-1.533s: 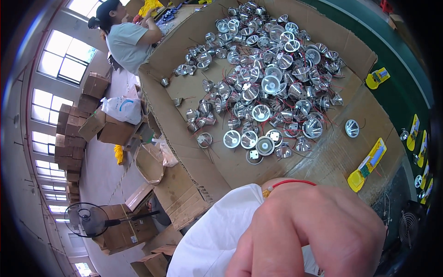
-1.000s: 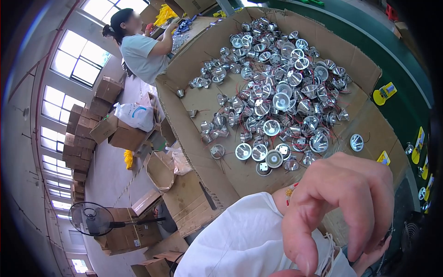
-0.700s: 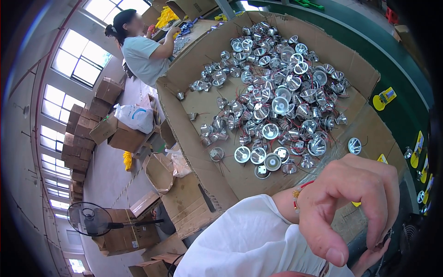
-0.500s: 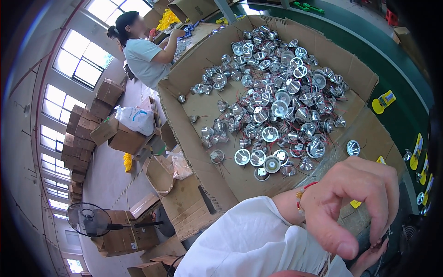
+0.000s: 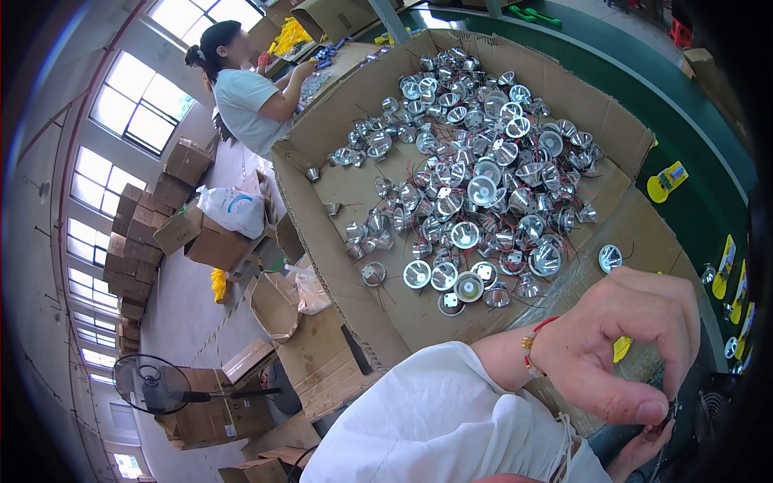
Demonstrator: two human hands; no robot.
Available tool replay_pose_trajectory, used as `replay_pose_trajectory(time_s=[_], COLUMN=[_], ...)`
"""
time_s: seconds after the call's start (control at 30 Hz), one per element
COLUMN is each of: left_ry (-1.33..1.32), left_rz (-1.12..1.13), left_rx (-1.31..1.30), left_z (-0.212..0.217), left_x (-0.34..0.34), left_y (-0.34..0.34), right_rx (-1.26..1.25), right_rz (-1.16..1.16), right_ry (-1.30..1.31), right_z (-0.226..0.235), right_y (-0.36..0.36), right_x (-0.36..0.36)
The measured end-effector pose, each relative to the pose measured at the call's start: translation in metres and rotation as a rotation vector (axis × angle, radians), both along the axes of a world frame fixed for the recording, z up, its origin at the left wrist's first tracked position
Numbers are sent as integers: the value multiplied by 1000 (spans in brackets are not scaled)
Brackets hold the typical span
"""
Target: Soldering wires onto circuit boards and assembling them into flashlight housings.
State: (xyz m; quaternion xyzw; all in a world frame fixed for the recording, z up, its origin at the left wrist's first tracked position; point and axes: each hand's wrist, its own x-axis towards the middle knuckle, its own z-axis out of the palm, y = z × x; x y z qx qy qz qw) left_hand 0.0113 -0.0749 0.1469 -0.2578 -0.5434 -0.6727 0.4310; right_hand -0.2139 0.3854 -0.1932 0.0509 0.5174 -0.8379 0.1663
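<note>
Green table (image 5: pixel 684 121) w/ big flattened cardboard sheet (image 5: pixel 346 185) spread over it, edges folded up. On cardboard: heap of silver metal reflector cups (image 5: pixel 475 177) w/ red wires. Yellow pieces (image 5: pixel 667 181) on bare green at right.

We find bare cardboard (image 5: pixel 354 189) left of the reflector pile (image 5: pixel 475 177); the tray's raised walls (image 5: pixel 322 241) and our left hand (image 5: pixel 620 346) block the near edge.

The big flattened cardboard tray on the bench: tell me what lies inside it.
The brown cardboard tray holds a heap of shiny silver cone-shaped metal reflectors with thin red wires. The person's left hand and white sleeve cover its near corner; what lies under the heap is hidden.
</note>
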Motion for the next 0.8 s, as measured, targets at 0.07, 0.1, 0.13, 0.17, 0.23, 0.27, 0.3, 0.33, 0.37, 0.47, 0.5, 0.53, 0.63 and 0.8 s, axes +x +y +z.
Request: replay_pose_trajectory(time_s=[0.07, 0.1, 0.13, 0.17, 0.23, 0.27, 0.3, 0.33, 0.37, 0.47, 0.5, 0.53, 0.63, 0.8], left_ry=[5, -11, -28, -47, -45, -45, -47, -46, -45, -70, -72, -72, -99, -129], left_rz=[-34, 0, 21, 44, 65, 94, 94, 104, 114, 161, 161, 178, 197, 228], left_rx=[38, 16, -13, -44, -55, -67, -66, -62, -58, -86, -86, -117, -167, -226], left_z=[4, 8, 6, 4, 2, 0, -2, -4, -6, -7, -8, -10, -12, -12], left_x=[3, 8, 4, -1, -10, -14, -17, -20, -23, -26, -26, -27, -29, -32], left_y=[-10, -8, -7, -6, -1, 2, 4, 5, 6, 5, 4, 3, 2, 5], right_rx=[28, 5, 72, 137, 152, 164, 167, 168, 189, 200, 192, 194, 274, 305], right_rz=[-36, -3, -119, -232, -248, -256, -195, -201, -242, -255, -227, -230, -253, -183], right_ry=[66, 50, 100, 146, 160, 172, 226, 224, 235, 264, 285, 283, 300, 375], right_z=[85, 87, 105, 117, 131, 133, 128, 125, 122, 118, 118, 117, 120, 123], right_y=[-72, -92, -108, -121, -137, -139, -135, -135, -135, -135, -134, -134, -139, -142], right_x=[49, 52, 67, 79, 92, 94, 92, 93, 95, 95, 96, 97, 102, 104])
